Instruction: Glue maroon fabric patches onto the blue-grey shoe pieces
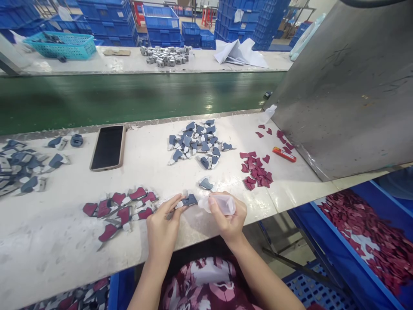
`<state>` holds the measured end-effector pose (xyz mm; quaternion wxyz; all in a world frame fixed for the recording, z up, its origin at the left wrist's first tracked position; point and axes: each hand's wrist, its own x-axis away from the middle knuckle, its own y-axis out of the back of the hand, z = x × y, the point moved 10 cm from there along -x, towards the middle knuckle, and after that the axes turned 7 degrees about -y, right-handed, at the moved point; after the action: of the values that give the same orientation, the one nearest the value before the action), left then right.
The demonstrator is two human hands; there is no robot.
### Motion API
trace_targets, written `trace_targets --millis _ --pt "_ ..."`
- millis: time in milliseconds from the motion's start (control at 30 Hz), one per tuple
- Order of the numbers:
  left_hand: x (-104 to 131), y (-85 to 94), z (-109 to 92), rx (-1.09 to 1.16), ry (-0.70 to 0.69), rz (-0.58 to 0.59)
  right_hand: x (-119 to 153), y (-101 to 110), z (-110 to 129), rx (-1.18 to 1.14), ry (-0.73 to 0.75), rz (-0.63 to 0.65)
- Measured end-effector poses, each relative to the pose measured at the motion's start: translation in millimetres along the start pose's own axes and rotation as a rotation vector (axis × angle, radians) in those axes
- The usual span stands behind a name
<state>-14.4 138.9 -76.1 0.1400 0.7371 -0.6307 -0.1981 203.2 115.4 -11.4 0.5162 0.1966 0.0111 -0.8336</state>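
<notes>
My left hand (pixel 164 221) pinches a small blue-grey and white plastic part (pixel 189 200) just above the table. In my right hand (pixel 232 219) is a translucent squeeze bottle (pixel 224 204), tilted so its nozzle end points left at that part. Just behind them lies a single blue-grey part (pixel 205 184). Left of my left hand sits a group of parts with maroon faces (pixel 123 215). Farther back is a heap of blue-grey and white parts (pixel 193 142), and to the right a pile of loose maroon pieces (pixel 257 172).
A phone (pixel 108 147) and another heap of blue-grey parts (pixel 24 163) lie on the left. An orange-red tube-like item (pixel 284 154) rests near a metal panel (pixel 355 94). Behind runs a green belt (pixel 129 97). A blue bin (pixel 348 254) of maroon pieces stands lower right.
</notes>
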Motion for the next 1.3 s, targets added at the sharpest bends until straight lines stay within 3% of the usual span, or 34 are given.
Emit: trace_targets --millis 267,533,700,833,933,1033,1100,1167,1300 --pt "0 0.0 1 -0.006 0.007 0.004 6 10 -8 0.007 -0.048 -0.086" --pt "-2 3.5 -2 0.0 -0.011 -0.004 -7 39 -58 -0.301 -0.331 -0.29" --pt "-5 5.2 -12 -0.043 -0.119 0.0 -39 29 -53 -0.27 -0.282 -0.13" --pt "-8 6.6 -10 -0.052 -0.109 0.022 -43 18 -66 -0.146 -0.355 -0.047" --pt "-8 8.9 -4 -0.046 0.02 0.037 -42 18 -66 -0.071 -0.338 0.036" --pt "-3 14.5 -4 0.036 0.147 -0.018 -54 23 -41 0.061 -0.114 0.215" --pt "-1 15.3 -6 0.128 0.198 -0.05 -72 35 -29 0.277 0.035 0.249" --pt "2 12.0 -4 0.222 0.259 -0.047 -99 49 -32 0.52 0.079 0.188" --pt "5 7.1 5 0.353 0.347 -0.045 -143 48 -57 0.641 0.064 0.21"
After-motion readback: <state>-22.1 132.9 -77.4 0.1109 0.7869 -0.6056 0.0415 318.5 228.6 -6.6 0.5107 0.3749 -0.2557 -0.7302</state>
